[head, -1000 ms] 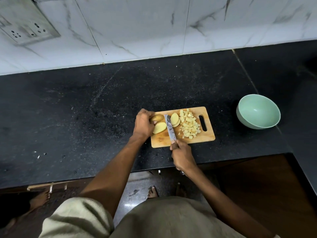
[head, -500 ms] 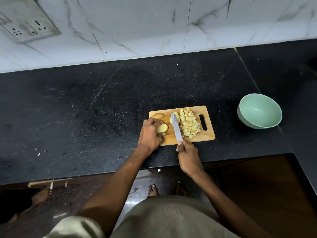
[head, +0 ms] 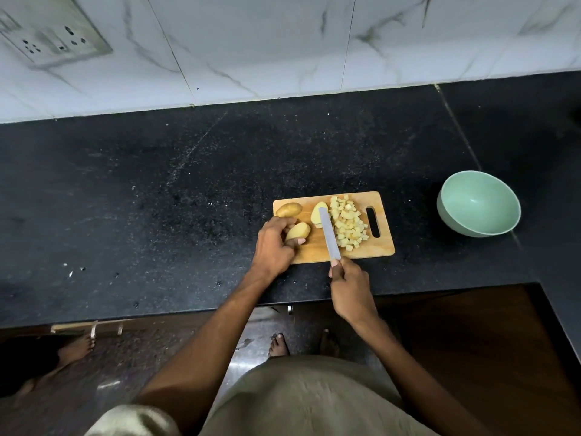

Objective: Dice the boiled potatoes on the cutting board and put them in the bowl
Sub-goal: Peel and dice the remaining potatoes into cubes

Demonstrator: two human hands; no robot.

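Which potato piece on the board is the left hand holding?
The potato half at the board's near-left, pinched by the left hand; the other pieces lie untouched.

Dim, soft overhead light, perhaps; wide-angle bowing at edges, murky shadowed floor.

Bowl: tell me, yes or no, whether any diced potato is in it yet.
No: the green bowl shows a bare inside, and the diced potato lies piled on the cutting board.

Counter (head: 415, 247) btwn board (head: 385, 251) & bowl (head: 465, 229) open.
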